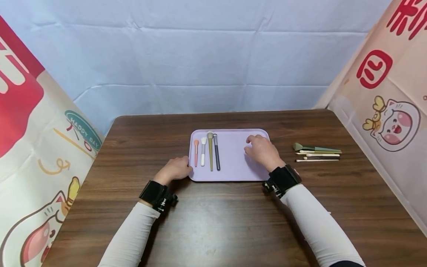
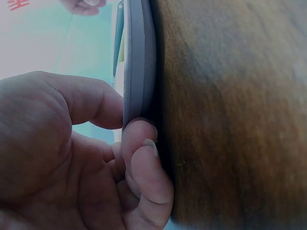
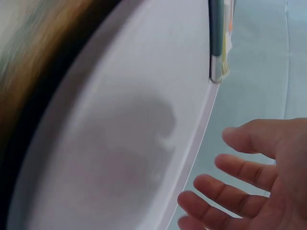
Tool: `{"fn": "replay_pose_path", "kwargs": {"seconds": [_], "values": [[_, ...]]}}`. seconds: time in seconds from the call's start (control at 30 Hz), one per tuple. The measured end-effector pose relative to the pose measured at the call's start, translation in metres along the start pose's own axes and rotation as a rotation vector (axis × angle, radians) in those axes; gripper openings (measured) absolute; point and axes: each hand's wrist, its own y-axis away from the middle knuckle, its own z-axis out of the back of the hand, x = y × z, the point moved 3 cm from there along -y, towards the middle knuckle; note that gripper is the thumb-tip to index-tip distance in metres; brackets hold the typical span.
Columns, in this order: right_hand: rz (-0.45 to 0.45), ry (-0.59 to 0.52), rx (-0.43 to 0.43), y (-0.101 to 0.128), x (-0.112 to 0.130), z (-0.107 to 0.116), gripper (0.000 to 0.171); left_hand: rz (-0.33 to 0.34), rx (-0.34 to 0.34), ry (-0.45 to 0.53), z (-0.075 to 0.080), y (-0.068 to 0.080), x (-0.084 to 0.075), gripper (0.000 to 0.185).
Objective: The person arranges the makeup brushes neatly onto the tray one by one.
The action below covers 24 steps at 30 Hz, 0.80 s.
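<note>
Tray (image 1: 233, 163): lilac, flat, with a low rim; it lies at the middle of the brown worktop (image 1: 213, 222).
Handling: by the look of it a light, stiff plastic sheet with a smooth, probably slippery face; the raised rim at 9 and 3 o'clock looks the surest place to hold, and it should be kept level since the brushes lie loose.
Brushes on tray (image 1: 207, 152): four, side by side in the tray's 9 o'clock half, bristles toward 12 o'clock: pink, white, olive, dark grey.
Left hand (image 1: 175, 170): at the tray's 8 o'clock corner; the left wrist view shows the thumb (image 2: 91, 103) on top of the rim and curled fingers (image 2: 144, 158) under it, pinching the edge.
Right hand (image 1: 263, 150): over the tray's 3 o'clock side, palm down; the right wrist view shows the fingers (image 3: 235, 191) spread and relaxed, holding nothing. I cannot tell whether the fingertips touch the tray.
Brushes off tray (image 1: 317, 152): a small cluster, green and cream, lying on the worktop at 3 o'clock, near the tray but apart from it.
Surround: pale blue cloth at 12 o'clock, cartoon-printed banners at both sides.
</note>
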Motion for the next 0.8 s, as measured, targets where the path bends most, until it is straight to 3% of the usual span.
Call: {"fn": "replay_pose_path", "kwargs": {"seconds": [0.47, 0.8], "values": [[0.058, 0.006, 0.022, -0.007, 0.042, -0.013, 0.035, -0.003, -0.002, 0.004, -0.004, -0.002, 0.001, 0.029], [-0.005, 0.009, 0.025, 0.001, 0.006, -0.002, 0.037, -0.007, -0.009, -0.003, -0.002, -0.001, 0.0, 0.03]]}}
